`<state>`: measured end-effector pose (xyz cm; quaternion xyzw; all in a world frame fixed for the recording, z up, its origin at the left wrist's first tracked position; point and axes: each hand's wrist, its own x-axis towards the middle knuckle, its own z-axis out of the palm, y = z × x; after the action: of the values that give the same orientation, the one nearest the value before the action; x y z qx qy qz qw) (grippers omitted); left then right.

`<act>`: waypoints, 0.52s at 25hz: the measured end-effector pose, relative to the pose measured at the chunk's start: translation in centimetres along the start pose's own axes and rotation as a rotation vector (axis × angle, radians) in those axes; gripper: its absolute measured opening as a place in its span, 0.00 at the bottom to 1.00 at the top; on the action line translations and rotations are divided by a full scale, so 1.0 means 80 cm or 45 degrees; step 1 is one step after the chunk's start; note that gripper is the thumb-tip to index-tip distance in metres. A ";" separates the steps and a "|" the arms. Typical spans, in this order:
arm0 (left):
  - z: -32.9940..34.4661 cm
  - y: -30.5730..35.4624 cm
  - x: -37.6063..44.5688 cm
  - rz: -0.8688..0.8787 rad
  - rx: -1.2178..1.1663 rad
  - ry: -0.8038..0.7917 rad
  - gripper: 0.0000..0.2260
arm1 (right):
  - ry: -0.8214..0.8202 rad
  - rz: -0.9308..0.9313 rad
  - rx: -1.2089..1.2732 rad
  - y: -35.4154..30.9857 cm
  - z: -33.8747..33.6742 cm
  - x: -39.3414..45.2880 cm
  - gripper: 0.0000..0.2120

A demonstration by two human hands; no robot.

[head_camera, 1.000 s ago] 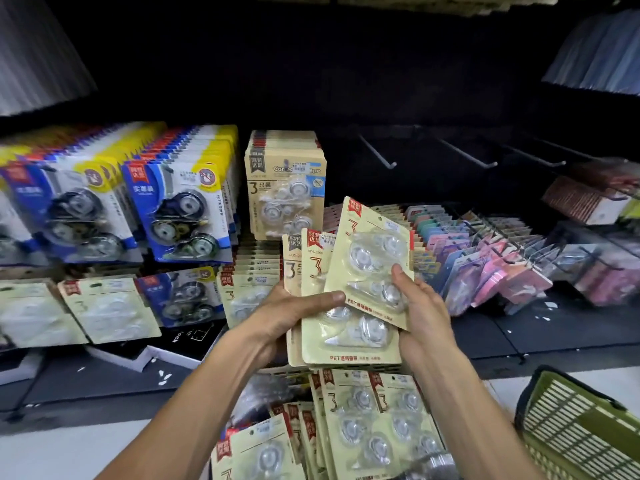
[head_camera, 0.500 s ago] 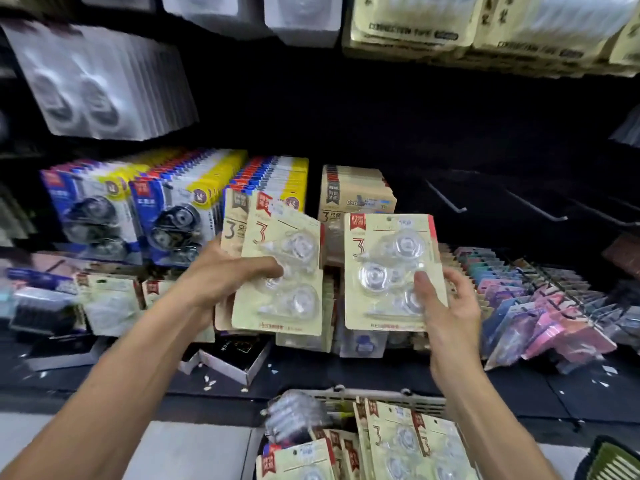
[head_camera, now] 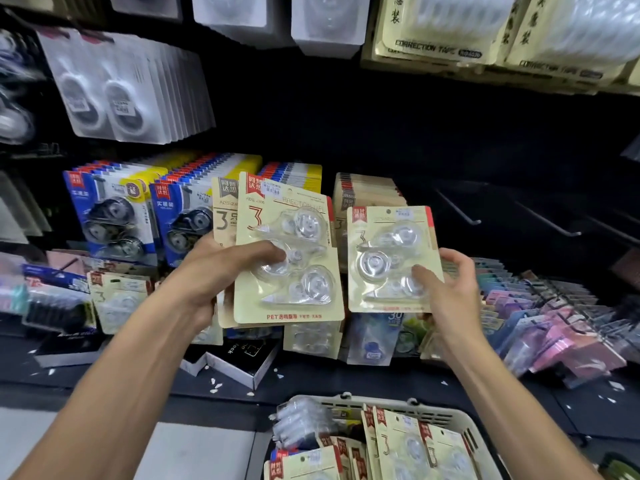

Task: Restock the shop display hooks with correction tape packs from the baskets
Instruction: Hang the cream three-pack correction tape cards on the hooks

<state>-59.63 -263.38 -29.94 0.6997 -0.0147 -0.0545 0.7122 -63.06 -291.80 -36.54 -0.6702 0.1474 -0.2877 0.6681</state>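
Before the dark display wall, the person holds beige correction tape packs up at mid height, above the white basket (head_camera: 464,422) that sits low in view with more packs standing in it. The left hand (head_camera: 211,271) grips a small stack (head_camera: 287,258), thumb across the front blister and fingers behind; at least two cards show, fanned slightly. The right hand (head_camera: 446,289) pinches a single pack (head_camera: 389,258) by its lower right corner, thumb on the front.

Both are upright, long axis near vertical, red brand tab and hang hole on top, printed faces toward the person. The stack leans a little clockwise; the single pack stands almost square. Bare hooks (head_camera: 460,211) jut from the wall to the right, just beyond the single pack, running toward the viewer.

Risks, as judged from here: a corner pinch gives little control over the top edge, so the hole could miss the hook tip and the card could twist or drop. The hole itself is too small to make out, so alignment will likely be by feel. The fanned stack could slide apart if the left thumb eases, spilling cards into the basket or onto the shelf (head_camera: 346,382) below. Hung packs beside the hook could also be knocked by the reaching arm.
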 end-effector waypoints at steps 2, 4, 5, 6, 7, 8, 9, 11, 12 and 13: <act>0.002 0.001 -0.002 0.006 -0.008 -0.002 0.12 | -0.044 -0.013 -0.040 -0.001 0.007 0.000 0.19; 0.003 0.002 -0.003 0.020 -0.029 -0.004 0.12 | -0.019 -0.065 -0.079 -0.003 0.016 -0.004 0.19; 0.003 0.003 -0.004 0.022 -0.039 -0.004 0.11 | 0.025 -0.078 -0.086 -0.003 0.019 -0.008 0.19; 0.004 0.004 -0.003 0.027 -0.046 -0.006 0.11 | 0.080 -0.077 -0.077 -0.002 0.022 -0.012 0.17; 0.004 0.004 -0.003 0.030 -0.053 -0.005 0.12 | 0.132 -0.065 -0.064 -0.001 0.024 -0.015 0.16; 0.004 0.004 -0.003 0.033 -0.063 -0.004 0.12 | 0.165 -0.046 -0.064 0.001 0.027 -0.018 0.15; 0.004 0.005 -0.002 0.037 -0.071 -0.004 0.13 | 0.173 -0.027 -0.088 0.003 0.029 -0.020 0.14; 0.004 0.004 -0.001 0.047 -0.083 -0.006 0.13 | 0.155 -0.009 -0.156 0.006 0.031 -0.022 0.12; 0.004 0.004 -0.001 0.052 -0.093 -0.008 0.13 | 0.144 -0.008 -0.175 0.006 0.032 -0.021 0.11; 0.003 0.004 -0.001 0.054 -0.104 -0.008 0.12 | 0.135 -0.009 -0.173 0.007 0.032 -0.019 0.10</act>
<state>-59.71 -263.64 -29.63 0.6694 -0.0297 -0.0421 0.7411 -62.67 -288.88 -37.23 -0.6983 0.1994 -0.3144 0.6114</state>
